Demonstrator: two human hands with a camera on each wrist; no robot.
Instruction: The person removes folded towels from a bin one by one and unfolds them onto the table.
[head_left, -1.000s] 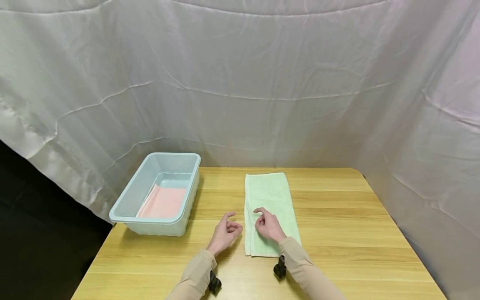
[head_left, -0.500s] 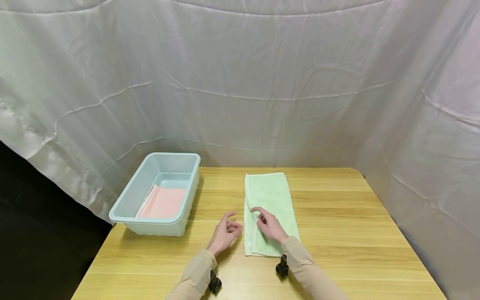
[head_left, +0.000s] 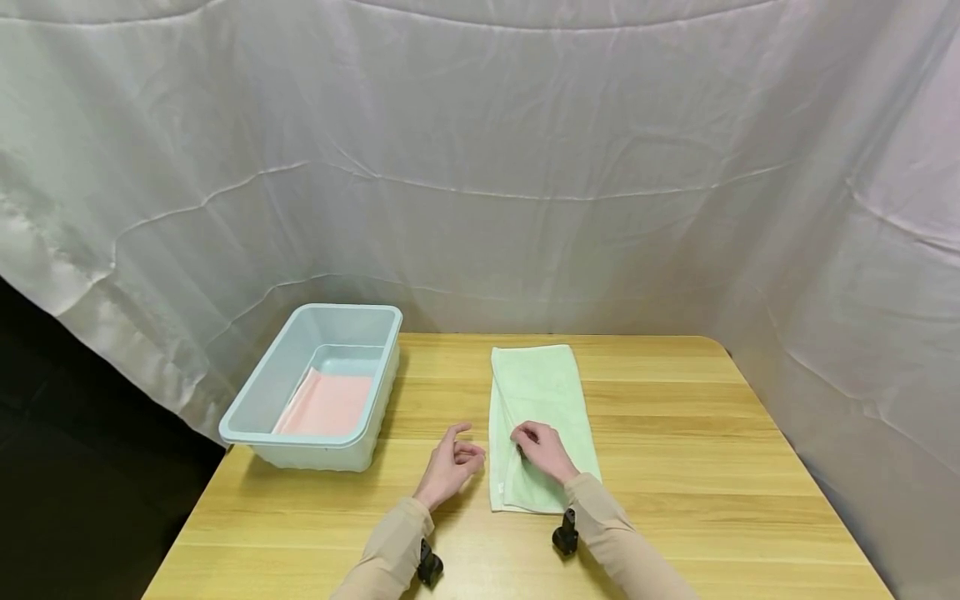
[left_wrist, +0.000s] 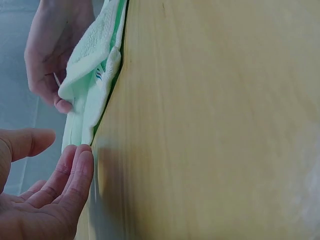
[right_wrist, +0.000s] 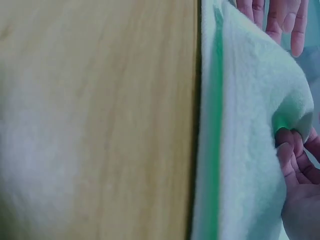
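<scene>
A pale green towel (head_left: pixel 551 383), folded into a long rectangle, lies on the table. My right hand (head_left: pixel 546 450) pinches the left edge of its upper layer between thumb and fingers. In the right wrist view the cloth bulges up around the fingertips (right_wrist: pixel 284 137) of that hand. The raised edge also shows in the left wrist view, with a small printed mark (left_wrist: pixel 99 74) on the layer beneath. My left hand (head_left: pixel 448 471) holds nothing, its fingers loosely bent, just left of the towel.
A light blue plastic bin (head_left: pixel 232 425) stands at the table's left side, with a folded pink cloth (head_left: pixel 330 404) inside. The wooden table (head_left: pixel 690 467) is bounded by a grey curtain (head_left: pixel 525 242) at the back and right. Each wrist carries a small black camera (head_left: pixel 429 567).
My right hand's extended index finger has curled in, and the hand now grips the towel's upper layer, lifting its left edge slightly. The left hand has stayed in place.
</scene>
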